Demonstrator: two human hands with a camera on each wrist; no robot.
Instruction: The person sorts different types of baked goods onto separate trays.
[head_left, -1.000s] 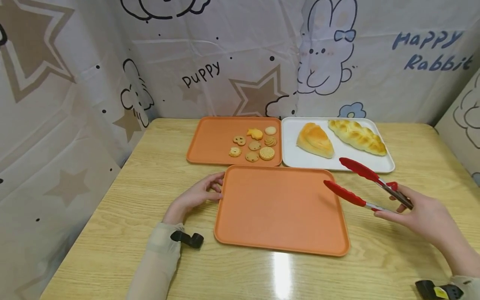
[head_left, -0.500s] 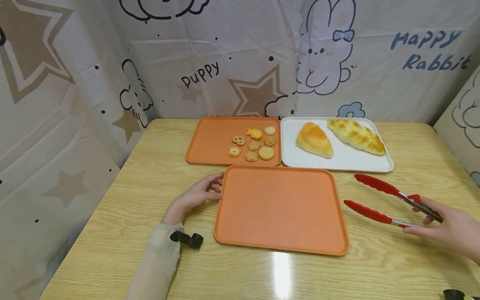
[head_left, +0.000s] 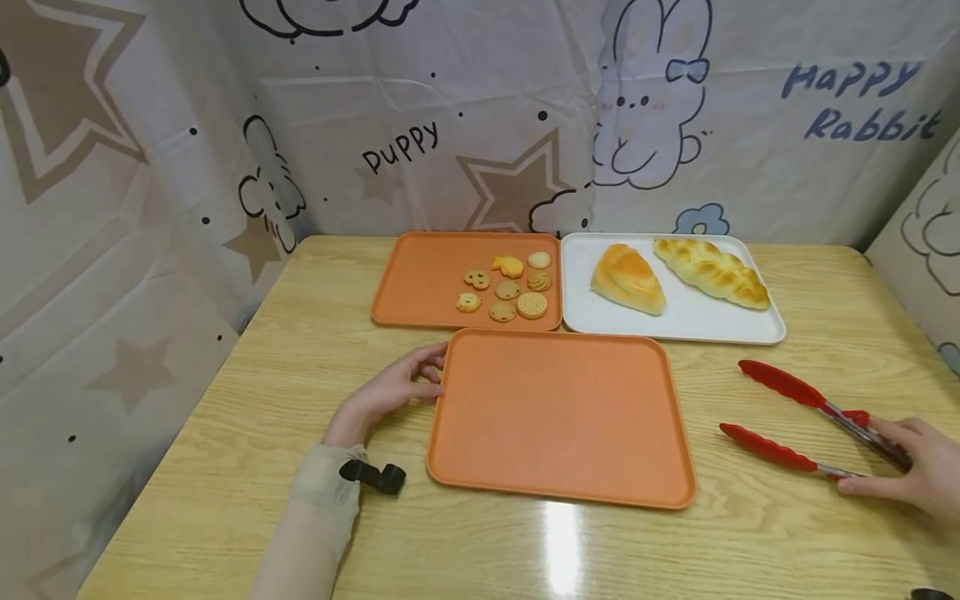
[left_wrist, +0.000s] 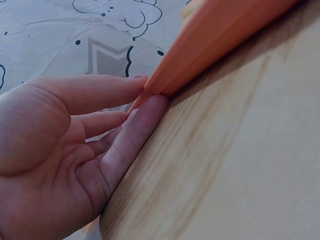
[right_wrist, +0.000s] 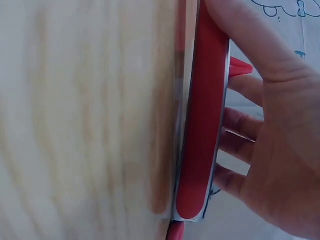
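Note:
My left hand (head_left: 390,387) is at the left edge of the near orange tray (head_left: 562,417). In the left wrist view, its thumb (left_wrist: 107,93) meets the tray's rim, and another finger lies low against the tray's underside. At the right, my right hand (head_left: 918,467) holds red-tipped tongs (head_left: 783,385) low over the table, their arms spread apart and pointing left towards the tray. The right wrist view has the thumb on the tongs' red handle (right_wrist: 202,115), close to the wood, with the other fingers behind it.
Behind stands another orange tray (head_left: 427,283) bearing several small cookies (head_left: 532,306). Beside it, a white tray (head_left: 675,325) carries a triangular bread (head_left: 628,279) and a braided loaf (head_left: 712,271). A printed cloth (head_left: 450,75) hangs behind the wooden table (head_left: 247,417).
My right hand has moved right and towards me with the tongs, from over the near tray's right edge to low over the table beside it. The left hand and the trays have stayed put.

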